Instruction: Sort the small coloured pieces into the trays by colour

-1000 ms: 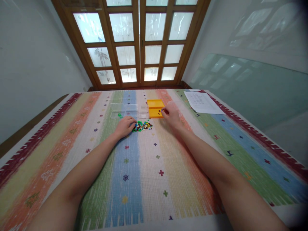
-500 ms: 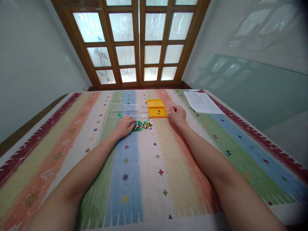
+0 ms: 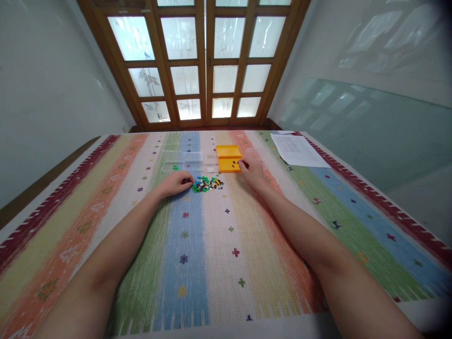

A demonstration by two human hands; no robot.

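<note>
A pile of tiny building bricks [image 3: 208,184] in green, blue, yellow, white and dark brown lies on the tablecloth. My left hand [image 3: 177,182] rests just left of the pile, fingers curled together; whether anything is in them I cannot make out. Over the right edge of an open yellow box [image 3: 229,154] is my right hand [image 3: 252,172], thumb and finger pinched. Anything between those fingertips is too small to name. A few dark brown bricks [image 3: 233,164] lie in the box's near half, beside the fingertips.
Left of the yellow box stands a clear plastic box [image 3: 192,168] with green pieces [image 3: 175,167] in it. More clear plastic [image 3: 252,153] shows behind my right hand. A printed sheet [image 3: 299,150] lies at the far right on the striped tablecloth [image 3: 226,263].
My right hand has moved left, from beside the yellow box to over its right edge. My left hand has drawn back slightly left from the pile.
</note>
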